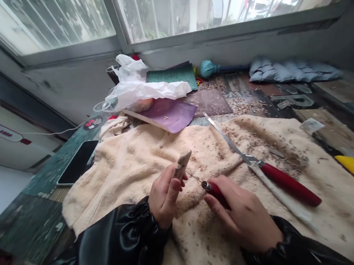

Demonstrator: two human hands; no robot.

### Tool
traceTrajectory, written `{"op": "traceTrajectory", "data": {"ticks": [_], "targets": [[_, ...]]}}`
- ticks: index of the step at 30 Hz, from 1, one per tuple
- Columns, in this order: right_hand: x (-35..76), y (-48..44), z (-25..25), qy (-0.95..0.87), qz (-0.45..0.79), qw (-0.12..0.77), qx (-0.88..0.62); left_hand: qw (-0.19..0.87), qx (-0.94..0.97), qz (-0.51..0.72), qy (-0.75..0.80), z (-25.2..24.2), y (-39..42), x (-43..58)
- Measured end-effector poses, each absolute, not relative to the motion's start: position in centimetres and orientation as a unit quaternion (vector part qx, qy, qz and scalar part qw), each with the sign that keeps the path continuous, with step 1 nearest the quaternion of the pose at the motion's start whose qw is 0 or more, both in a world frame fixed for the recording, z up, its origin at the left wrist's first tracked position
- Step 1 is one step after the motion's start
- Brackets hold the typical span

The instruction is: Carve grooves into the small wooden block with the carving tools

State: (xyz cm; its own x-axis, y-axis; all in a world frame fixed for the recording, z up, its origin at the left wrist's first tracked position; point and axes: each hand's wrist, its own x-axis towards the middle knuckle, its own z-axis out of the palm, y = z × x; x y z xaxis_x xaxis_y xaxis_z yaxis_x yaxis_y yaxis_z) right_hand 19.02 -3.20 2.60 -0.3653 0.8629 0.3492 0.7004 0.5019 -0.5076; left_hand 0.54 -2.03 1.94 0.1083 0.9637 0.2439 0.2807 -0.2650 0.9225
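Over cream towel (132, 178), centre: one wooden piece (182, 164), upright, clenched in left hand (164, 197). Two red-handled tools: thin-bladed tool (212, 188) grasped in right hand (245, 220), tip just beside the wood; long knife (287, 182) lying loose to the right. One phone (77, 167) at left.

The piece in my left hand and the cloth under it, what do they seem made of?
The piece looks like pale bare wood, matte, with matching shavings scattered around. The cloth seems cream fleece or terry, going by its fuzzy nap.
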Motion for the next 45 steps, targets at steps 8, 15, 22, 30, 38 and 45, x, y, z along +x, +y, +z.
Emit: {"op": "traceTrajectory", "data": {"ticks": [8, 15, 22, 30, 38, 45], "targets": [[18.99, -3.53, 2.69, -0.812, 0.084, 0.373, -0.442, 0.274, 0.683, 0.46, 0.497, 2.19, -2.5, 0.52], [19.11, -3.51, 2.96, -0.82, 0.034, 0.378, -0.429, 0.248, 0.704, 0.459, 0.483, 2.29, -2.53, 0.35], [19.29, -3.42, 3.14, -0.827, -0.002, 0.375, -0.419, 0.254, 0.703, 0.459, 0.48, 2.26, -2.55, 0.33], [19.22, -3.3, 3.4, -0.828, -0.008, 0.375, -0.416, 0.258, 0.683, 0.474, 0.491, 2.37, -2.53, 0.39], [19.41, -3.26, 3.19, -0.833, 0.015, 0.361, -0.419, 0.239, 0.712, 0.472, 0.461, 2.85, -2.69, 0.29], [19.52, -3.51, 2.84, -0.822, 0.011, 0.358, -0.443, 0.249, 0.704, 0.474, 0.467, 2.68, -2.8, 0.29]]}}
